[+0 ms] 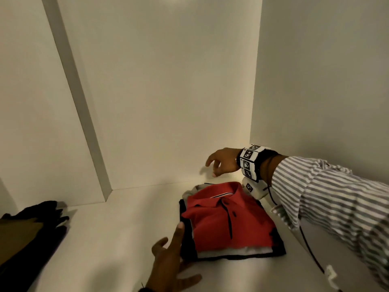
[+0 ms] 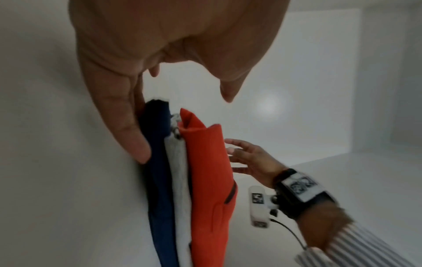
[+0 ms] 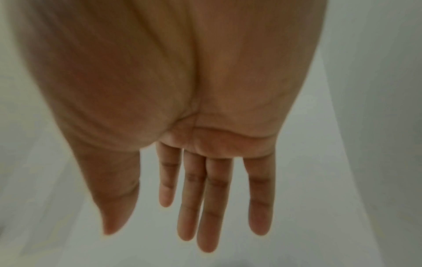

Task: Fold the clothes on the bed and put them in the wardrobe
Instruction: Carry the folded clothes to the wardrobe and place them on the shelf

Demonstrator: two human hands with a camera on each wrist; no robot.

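A stack of folded clothes point(image 1: 227, 224) lies on the white wardrobe shelf point(image 1: 117, 239): a red polo shirt point(image 1: 223, 222) on top, a pale grey layer point(image 2: 180, 171) under it and a dark navy piece point(image 2: 157, 162) at the bottom. My left hand point(image 1: 170, 256) is spread in front of the stack, one straight finger touching its left edge. In the left wrist view the thumb point(image 2: 134, 144) rests against the navy layer. My right hand point(image 1: 219, 163) hovers over the back of the stack, fingers relaxed and holding nothing. The right wrist view shows its fingers point(image 3: 205, 198) straight above bare shelf.
A pile of black and brown clothes point(image 1: 31, 228) lies at the shelf's left end. The wardrobe's back wall point(image 1: 168, 102) and right side wall point(image 1: 315, 81) close the compartment. A white divider panel point(image 1: 84, 123) stands at the left.
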